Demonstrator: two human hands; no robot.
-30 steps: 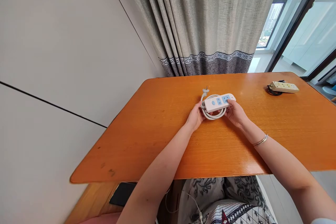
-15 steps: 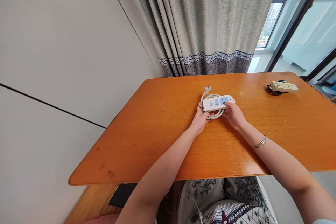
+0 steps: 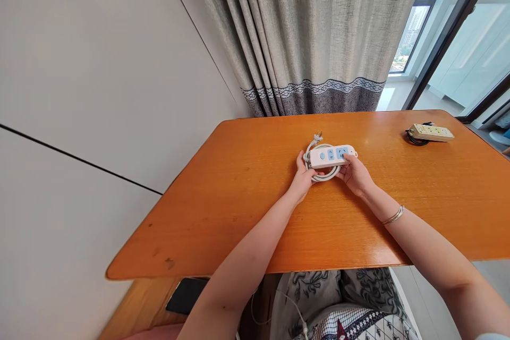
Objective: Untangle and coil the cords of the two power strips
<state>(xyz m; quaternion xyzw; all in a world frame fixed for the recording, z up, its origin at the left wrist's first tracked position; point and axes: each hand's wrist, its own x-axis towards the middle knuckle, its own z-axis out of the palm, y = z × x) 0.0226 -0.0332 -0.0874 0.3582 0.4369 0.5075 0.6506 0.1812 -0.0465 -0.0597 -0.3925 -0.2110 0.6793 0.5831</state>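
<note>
A white power strip (image 3: 319, 163) with light blue socket panels is held just over the table, slightly tilted. Its white cord (image 3: 330, 176) is coiled in loops behind and below it, and the plug (image 3: 317, 137) sticks up at the upper left. My left hand (image 3: 303, 176) grips the coiled cord at the strip's left end, thumb toward me. My right hand (image 3: 354, 174) clasps the right end of the strip, its thumb on the socket face and its fingers underneath by the cord.
On the wooden table's (image 3: 199, 196) far right lies a cream power strip (image 3: 432, 132) with a black cord. A grey curtain (image 3: 319, 26) hangs behind the table, and a pale wall (image 3: 79, 74) borders the left. A dark phone-like slab (image 3: 186, 296) lies below the front edge.
The plug has tilted to the right and dropped slightly. The power strip has shifted a little to the right, and my left index finger has lifted along the cord.
</note>
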